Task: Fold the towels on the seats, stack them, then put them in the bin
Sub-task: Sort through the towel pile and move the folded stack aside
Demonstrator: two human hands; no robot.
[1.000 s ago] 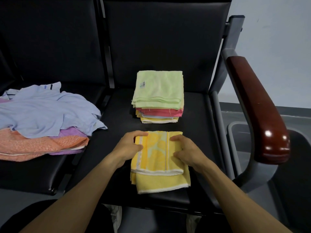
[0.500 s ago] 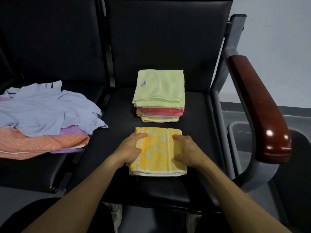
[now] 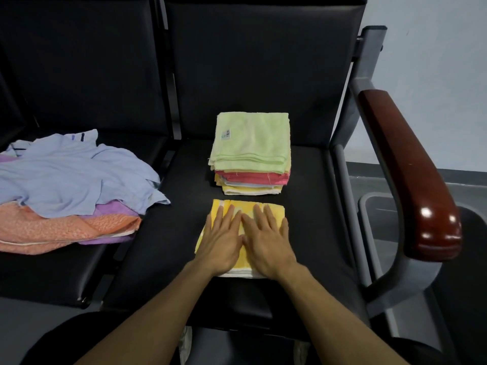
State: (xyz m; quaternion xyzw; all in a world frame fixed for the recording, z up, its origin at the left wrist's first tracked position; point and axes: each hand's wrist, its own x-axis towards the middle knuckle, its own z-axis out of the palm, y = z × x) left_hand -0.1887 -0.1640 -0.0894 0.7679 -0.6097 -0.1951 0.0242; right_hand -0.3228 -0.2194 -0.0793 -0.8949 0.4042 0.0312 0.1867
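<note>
On right seat (image 3: 311, 206): yellow towel (image 3: 274, 210) now fully folded, pressed flat.

Since 0.5 s ago both hands were shifted from towel's side edges to its top, so fold is judged done; stacking onto pile (image 3: 251, 151) w/ green top, just behind, comes next. Unfolded heap (image 3: 71, 180) is left on adj. seat. Left hand (image 3: 221, 238) & right hand (image 3: 266, 241) are laid flat side by side, fingers straight, nothing gripped; towel lies under palms & fingers (image 3: 271, 214).

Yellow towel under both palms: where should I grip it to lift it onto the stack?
Probably pinch the yellow towel at its left and right edges, one hand per side, thumbs on top. It lies flat and square, so side grips should keep the layers together. Left hand and right hand now press it flat.
</note>
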